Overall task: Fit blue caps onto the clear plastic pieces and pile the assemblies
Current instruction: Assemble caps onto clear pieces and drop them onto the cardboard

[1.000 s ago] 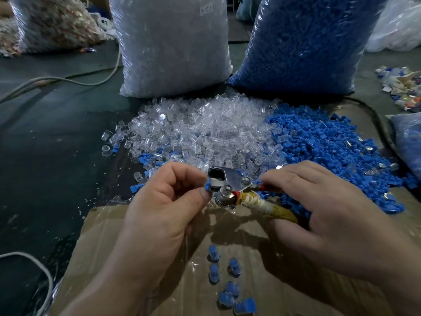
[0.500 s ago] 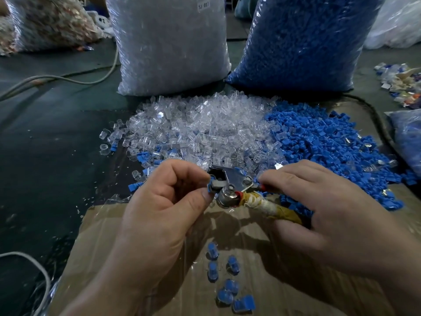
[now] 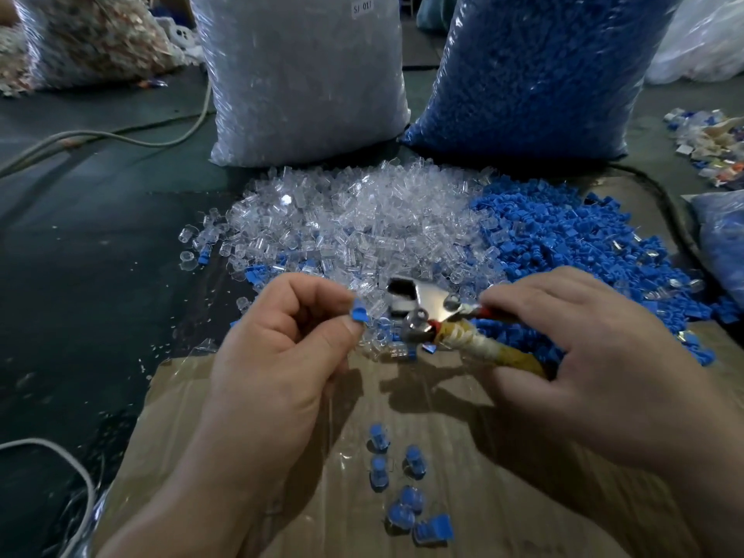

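My left hand (image 3: 282, 348) pinches a small capped piece (image 3: 358, 315) between thumb and forefinger, its blue cap showing. It sits a short way left of the metal jaws of the pliers (image 3: 426, 312). My right hand (image 3: 583, 356) grips the pliers by their tape-wrapped handles. Behind them lie a heap of clear plastic pieces (image 3: 362, 231) and, to its right, a heap of blue caps (image 3: 563, 243). Several finished assemblies (image 3: 402, 493) lie scattered on the cardboard (image 3: 503, 497) below my hands.
A big bag of clear pieces (image 3: 306, 78) and a big bag of blue caps (image 3: 535, 74) stand behind the heaps. Cables (image 3: 100, 134) run over the dark floor at left. Mixed scraps (image 3: 712, 151) lie far right, with another bag (image 3: 724, 243) below them.
My left hand has drawn the capped piece out of the pliers' jaws and a little to the left. The jaws now stand apart from it.
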